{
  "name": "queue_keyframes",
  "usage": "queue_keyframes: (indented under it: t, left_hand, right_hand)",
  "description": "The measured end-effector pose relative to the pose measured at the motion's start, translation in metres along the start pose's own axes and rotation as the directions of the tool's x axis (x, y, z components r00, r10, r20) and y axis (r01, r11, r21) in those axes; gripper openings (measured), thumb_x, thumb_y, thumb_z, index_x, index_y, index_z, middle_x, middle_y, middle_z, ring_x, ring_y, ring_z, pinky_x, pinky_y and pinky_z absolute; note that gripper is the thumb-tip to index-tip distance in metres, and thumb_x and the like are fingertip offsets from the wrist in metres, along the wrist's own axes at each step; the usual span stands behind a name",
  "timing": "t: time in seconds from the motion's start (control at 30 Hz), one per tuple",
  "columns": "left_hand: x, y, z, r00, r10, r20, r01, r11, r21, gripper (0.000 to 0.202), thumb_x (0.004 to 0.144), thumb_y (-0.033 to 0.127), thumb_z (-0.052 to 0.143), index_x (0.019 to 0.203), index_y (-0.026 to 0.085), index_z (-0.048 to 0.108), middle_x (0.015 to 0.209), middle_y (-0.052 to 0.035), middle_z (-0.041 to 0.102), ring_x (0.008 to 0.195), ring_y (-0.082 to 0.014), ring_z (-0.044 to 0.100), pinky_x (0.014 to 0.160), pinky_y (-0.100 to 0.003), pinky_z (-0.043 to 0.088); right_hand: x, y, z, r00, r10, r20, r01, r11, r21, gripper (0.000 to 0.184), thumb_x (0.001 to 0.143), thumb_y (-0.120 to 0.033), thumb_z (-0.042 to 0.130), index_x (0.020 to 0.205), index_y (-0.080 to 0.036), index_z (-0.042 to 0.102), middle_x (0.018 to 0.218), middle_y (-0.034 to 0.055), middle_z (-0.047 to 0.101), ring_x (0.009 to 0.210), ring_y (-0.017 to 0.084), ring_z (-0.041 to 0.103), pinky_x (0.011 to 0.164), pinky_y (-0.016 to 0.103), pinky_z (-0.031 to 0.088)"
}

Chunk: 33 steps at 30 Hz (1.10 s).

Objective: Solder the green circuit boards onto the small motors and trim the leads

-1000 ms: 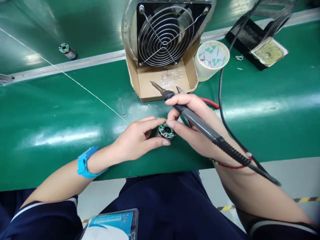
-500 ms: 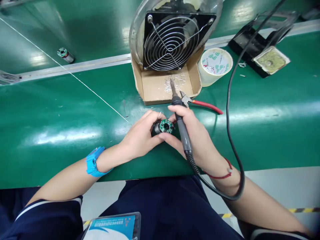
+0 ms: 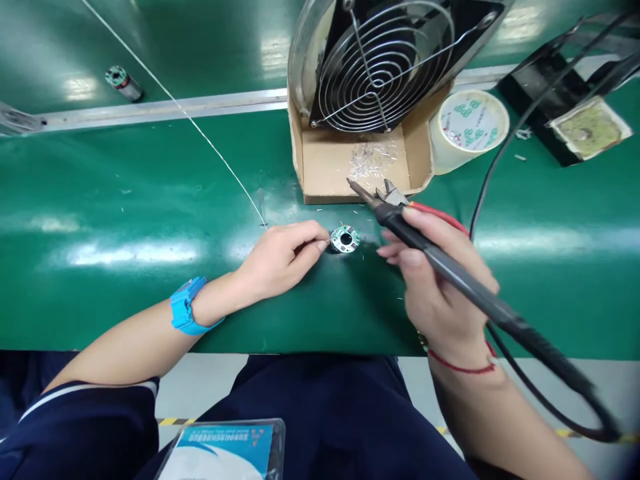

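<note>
A small cylindrical motor with a round green circuit board (image 3: 345,239) on top stands on the green bench. My left hand (image 3: 285,257) is closed in a pinch just left of it. From its fingertips a short end of thin solder wire (image 3: 220,157) reaches the board's edge; the rest runs off to the upper left. My right hand (image 3: 443,280), to the right of the motor, grips a soldering iron (image 3: 460,277). The iron's tip points up and left, over the front edge of a cardboard tray (image 3: 325,199), apart from the board.
A round fan with a wire guard (image 3: 375,87) stands behind the tray, which holds wire clippings. Red-handled cutters (image 3: 440,217) lie partly behind the iron. A roll of tape (image 3: 470,127) and an iron stand with a sponge (image 3: 590,130) are right. Another motor (image 3: 123,83) sits far left.
Both hands have let go of the motor, which now stands on the bench. My left hand now pinches the solder wire. My right hand has moved right, tilting the iron leftward.
</note>
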<state>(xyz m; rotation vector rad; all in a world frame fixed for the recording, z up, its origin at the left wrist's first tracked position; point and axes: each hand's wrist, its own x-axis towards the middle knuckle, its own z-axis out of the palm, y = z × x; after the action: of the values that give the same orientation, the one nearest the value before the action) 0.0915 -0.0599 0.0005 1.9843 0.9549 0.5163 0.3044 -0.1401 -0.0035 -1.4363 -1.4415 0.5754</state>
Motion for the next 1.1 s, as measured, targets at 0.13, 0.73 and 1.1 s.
queue_keyframes:
  t: [0.13,0.73,1.1]
  left_hand:
    - [0.001,0.000,0.001,0.999,0.012,0.037,-0.014,0.998,0.057,0.018,0.094,0.015,0.048,0.086,0.020,0.064,0.081,0.0009,0.068,0.072,-0.0119,0.061,0.070,-0.025,0.044]
    - [0.008,-0.001,0.009,0.996,-0.085,0.020,0.085,0.996,-0.023,0.016,0.091,0.016,0.056,0.076,0.018,0.059,0.061,0.0054,0.054,0.055,-0.0080,0.045,0.058,-0.023,0.037]
    - [0.012,-0.009,0.014,0.996,0.056,0.064,-0.057,0.998,0.009,0.036,0.089,0.008,0.062,0.123,0.019,0.057,0.084,0.0022,0.061,0.078,-0.0107,0.057,0.065,-0.023,0.041]
  right_hand:
    - [-0.017,0.001,-0.011,0.981,0.132,-0.139,-0.106,0.978,0.182,0.025,0.082,-0.018,0.072,0.106,-0.024,0.073,0.076,0.0000,0.072,0.056,0.014,0.067,0.048,0.026,0.054]
    - [-0.029,-0.006,-0.019,0.982,0.146,-0.120,-0.129,0.982,0.137,0.016,0.080,-0.019,0.074,0.096,-0.020,0.074,0.070,-0.0006,0.072,0.049,0.014,0.067,0.040,0.023,0.053]
    - [-0.017,-0.010,-0.020,0.985,0.067,-0.157,-0.065,0.998,0.021,0.014,0.078,-0.027,0.077,0.091,-0.022,0.075,0.060,-0.0033,0.070,0.045,0.014,0.066,0.033,0.022,0.046]
